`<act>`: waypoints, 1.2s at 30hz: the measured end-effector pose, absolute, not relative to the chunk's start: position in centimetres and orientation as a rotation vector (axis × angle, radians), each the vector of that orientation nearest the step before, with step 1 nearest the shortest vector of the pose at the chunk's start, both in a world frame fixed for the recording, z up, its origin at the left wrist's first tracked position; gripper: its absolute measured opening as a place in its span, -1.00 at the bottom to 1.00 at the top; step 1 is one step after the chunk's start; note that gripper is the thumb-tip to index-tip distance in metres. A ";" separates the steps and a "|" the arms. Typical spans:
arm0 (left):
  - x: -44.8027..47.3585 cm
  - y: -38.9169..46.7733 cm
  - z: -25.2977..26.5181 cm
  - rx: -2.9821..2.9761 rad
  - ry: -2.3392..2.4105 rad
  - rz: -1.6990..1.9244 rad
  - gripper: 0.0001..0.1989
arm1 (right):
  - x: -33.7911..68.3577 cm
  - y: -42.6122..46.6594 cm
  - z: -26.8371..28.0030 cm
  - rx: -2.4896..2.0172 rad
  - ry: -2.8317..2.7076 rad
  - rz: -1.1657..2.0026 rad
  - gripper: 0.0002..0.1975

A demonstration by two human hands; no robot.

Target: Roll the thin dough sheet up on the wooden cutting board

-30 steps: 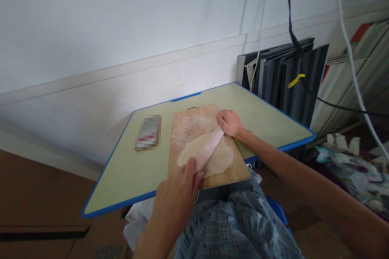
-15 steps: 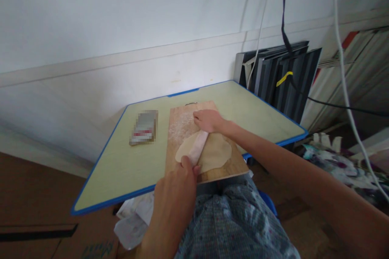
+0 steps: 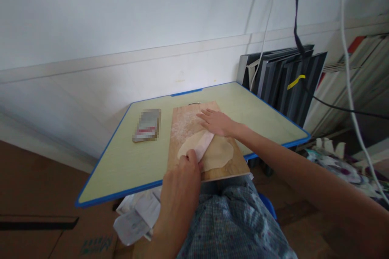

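A pale, floury rolling pin [image 3: 204, 145] lies slantwise across a flat round sheet of dough [image 3: 220, 153]. The dough rests on a wooden board [image 3: 224, 172], whose far left part is dusted with white flour [image 3: 184, 124]. My left hand [image 3: 184, 172] is closed around the near end of the pin, with the fingers curled over it. At the far end, my right hand [image 3: 219, 122] presses its palm on the pin. The fingers of that hand are stretched out and spread over the board; the pin's far tip is hidden beneath it.
The board stands on a pale yellow table [image 3: 130, 166] with a blue rim, against a white wall. A blurred-out packet or box [image 3: 147, 125] lies left of the board. Dark panels [image 3: 279, 85] lean at the right behind hanging cables [image 3: 349, 85]. Papers [image 3: 136, 218] are below the table's front edge.
My right hand has gone from curled fingers to outstretched, spread ones over the pin's far end. My left hand still grips the near end. The view has shifted slightly.
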State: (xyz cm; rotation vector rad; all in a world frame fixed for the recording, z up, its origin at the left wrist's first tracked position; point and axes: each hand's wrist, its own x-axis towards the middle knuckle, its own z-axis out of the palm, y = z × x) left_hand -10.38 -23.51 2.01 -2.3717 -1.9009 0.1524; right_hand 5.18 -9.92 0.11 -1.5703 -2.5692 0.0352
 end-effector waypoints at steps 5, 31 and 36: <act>-11.9 -22.0 2.4 -2.474 -1.926 0.156 -0.78 | 3.6 -8.8 0.3 -1.629 -2.481 0.130 -0.48; -12.3 -21.9 2.8 -2.405 -1.991 0.176 -0.74 | 0.4 -7.0 1.1 -1.667 -2.527 0.195 -0.50; -11.3 -22.7 2.6 -2.351 -2.018 0.176 -0.75 | 1.7 -8.0 1.3 -1.672 -2.537 0.158 -0.57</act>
